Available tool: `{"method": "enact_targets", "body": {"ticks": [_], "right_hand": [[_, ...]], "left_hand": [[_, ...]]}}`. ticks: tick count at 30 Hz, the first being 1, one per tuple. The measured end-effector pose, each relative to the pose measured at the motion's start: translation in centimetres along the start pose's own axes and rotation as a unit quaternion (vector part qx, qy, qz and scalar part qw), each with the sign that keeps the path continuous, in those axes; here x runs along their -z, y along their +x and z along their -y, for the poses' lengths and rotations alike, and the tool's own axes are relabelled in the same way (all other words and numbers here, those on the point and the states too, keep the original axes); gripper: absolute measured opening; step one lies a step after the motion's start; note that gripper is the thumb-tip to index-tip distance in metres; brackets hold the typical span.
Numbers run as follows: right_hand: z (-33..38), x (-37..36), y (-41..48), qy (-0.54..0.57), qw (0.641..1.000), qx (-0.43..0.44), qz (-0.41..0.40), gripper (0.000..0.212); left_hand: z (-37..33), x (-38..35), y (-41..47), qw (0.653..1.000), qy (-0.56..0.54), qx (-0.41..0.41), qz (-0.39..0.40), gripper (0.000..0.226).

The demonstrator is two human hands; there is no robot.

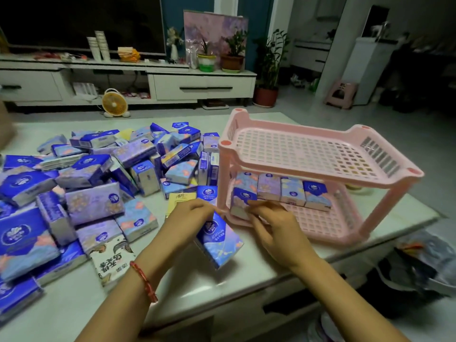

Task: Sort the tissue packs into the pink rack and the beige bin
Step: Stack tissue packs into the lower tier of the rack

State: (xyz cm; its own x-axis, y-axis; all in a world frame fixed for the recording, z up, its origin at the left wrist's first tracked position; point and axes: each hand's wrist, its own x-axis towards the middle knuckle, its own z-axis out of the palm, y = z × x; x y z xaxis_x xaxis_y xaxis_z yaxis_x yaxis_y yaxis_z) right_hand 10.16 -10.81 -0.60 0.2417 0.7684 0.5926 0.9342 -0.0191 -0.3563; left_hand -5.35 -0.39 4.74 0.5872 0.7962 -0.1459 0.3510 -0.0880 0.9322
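Five packs (281, 192) stand in the pink rack's (320, 154) lower shelf; dozens heap left (98, 183) on the white table (197, 287). Left hand (190, 218) grips one blue pack (219, 240); right hand (276, 228) pinches the rack's front pack (243, 201).

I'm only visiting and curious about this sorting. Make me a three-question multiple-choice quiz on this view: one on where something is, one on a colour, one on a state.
1. Where do the sorted packs stand in the pink rack?
A. top shelf
B. bottom shelf
C. both shelves

2. What colour is the band on the left wrist?
A. red
B. green
C. white

3. What is the left hand doing?
A. resting flat on the table
B. pointing at the fan
C. holding a blue tissue pack

Answers:
1 B, the row of packs stands on the lower shelf while the top is bare.
2 A, the wrist band is red.
3 C, its fingers grip the blue tissue pack at its top end.
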Motion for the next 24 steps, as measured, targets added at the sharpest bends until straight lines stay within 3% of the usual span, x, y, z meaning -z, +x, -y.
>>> {"method": "enact_targets", "body": {"ticks": [3, 7, 11, 13, 16, 19, 22, 24], "right_hand": [[0.2, 0.2, -0.2, 0.015, 0.999, -0.016, 0.027, 0.034], [0.4, 0.4, -0.2, -0.005, 0.996, -0.053, 0.073, 0.041], [0.7, 0.5, -0.4, 0.036, 0.99, -0.11, 0.081, 0.033], [0.9, 1.3, -0.2, 0.09, 0.984, -0.15, 0.045, 0.024], [2.0, 3.8, -0.1, 0.224, 0.944, -0.241, 0.017, 0.01], [2.8, 5.6, -0.9, 0.318, 0.898, -0.288, 0.097, 0.009], [1.9, 6.2, -1.2, 0.318, 0.884, -0.333, 0.071, 0.011], [0.8, 6.5, -0.8, 0.337, 0.854, -0.396, -0.01, 0.012]], "left_hand": [[-0.3, -0.6, -0.1, 0.999, -0.01, 0.006, 0.05, 0.029], [-0.5, -2.0, -0.7, 0.995, 0.062, -0.029, 0.074, 0.023], [-0.8, -2.8, -1.4, 0.995, 0.068, -0.061, 0.039, 0.018], [-0.9, -3.2, -1.5, 0.995, 0.043, -0.08, 0.03, 0.02], [-1.3, -4.0, -1.4, 0.994, -0.021, -0.106, 0.026, 0.018], [-1.5, -5.2, -0.9, 0.99, -0.043, -0.136, 0.021, 0.017], [-1.2, -6.6, -0.8, 0.972, 0.047, -0.232, -0.009, 0.021], [-0.9, -7.4, -0.5, 0.926, 0.198, -0.317, -0.057, 0.033]]}}
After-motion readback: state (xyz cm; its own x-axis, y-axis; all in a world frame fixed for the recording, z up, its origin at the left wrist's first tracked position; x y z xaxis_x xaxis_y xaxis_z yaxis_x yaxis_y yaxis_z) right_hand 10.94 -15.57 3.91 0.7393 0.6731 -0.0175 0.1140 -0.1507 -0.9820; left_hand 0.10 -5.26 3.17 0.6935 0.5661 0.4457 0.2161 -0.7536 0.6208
